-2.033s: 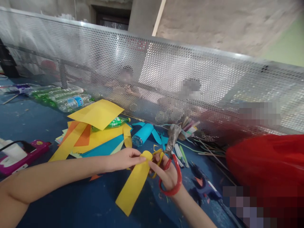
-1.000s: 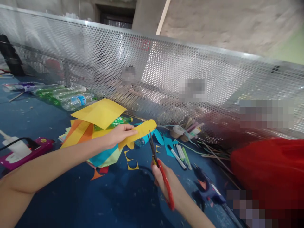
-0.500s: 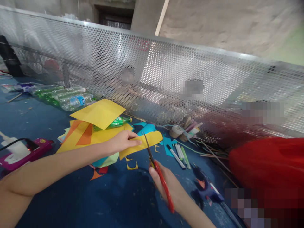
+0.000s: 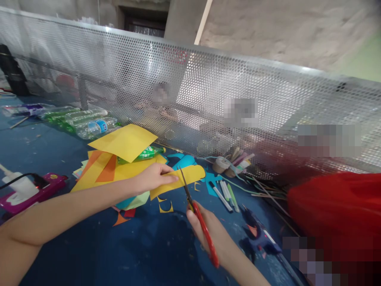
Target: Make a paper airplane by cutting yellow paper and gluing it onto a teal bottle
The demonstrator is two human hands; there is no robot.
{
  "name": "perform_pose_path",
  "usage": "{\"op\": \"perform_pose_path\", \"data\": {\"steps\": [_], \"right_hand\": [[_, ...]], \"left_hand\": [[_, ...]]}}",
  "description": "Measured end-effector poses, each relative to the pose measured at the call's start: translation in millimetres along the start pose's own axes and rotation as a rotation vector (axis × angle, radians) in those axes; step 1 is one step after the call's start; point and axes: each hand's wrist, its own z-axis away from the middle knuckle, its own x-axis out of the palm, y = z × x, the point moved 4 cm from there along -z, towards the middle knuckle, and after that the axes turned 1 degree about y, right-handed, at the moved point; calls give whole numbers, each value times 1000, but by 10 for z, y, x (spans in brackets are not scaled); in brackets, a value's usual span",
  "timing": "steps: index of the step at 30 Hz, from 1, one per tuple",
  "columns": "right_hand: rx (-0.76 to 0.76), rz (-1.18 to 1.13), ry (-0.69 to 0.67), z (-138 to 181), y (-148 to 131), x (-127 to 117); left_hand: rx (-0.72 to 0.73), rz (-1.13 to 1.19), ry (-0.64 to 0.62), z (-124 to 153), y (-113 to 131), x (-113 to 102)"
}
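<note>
My left hand pinches a yellow paper strip with a rounded end and holds it level above the blue table. My right hand grips red-handled scissors. Their blades point up and away, and the tips meet the strip near its middle. Yellow curved offcuts lie on the table just below the strip.
A pile of yellow, orange and teal paper sheets lies behind my left hand, with plastic bottles beyond. Markers, tape rolls and a glue gun lie right. A perforated metal screen runs along the back; a red bag sits far right.
Two seconds ago both hands held the strip low, near me. My left hand has lifted it level and away, and the scissors have moved up to its middle. Little has changed in the last half second.
</note>
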Motion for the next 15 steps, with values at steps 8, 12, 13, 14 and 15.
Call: {"op": "perform_pose_path", "data": {"steps": [8,12,13,14,15], "right_hand": [[-15,5,4,-8,16,4],[-26,-2,8,-9,22,9],[-25,-2,7,-10,23,8],[-23,-3,9,-12,23,6],[-22,-5,9,-13,22,4]], "left_hand": [[4,38,-1,-4,-17,8],[7,33,-8,-8,-25,9],[14,31,-10,-9,-27,9],[21,29,-11,-10,-30,9],[25,29,-12,-11,-35,9]]}}
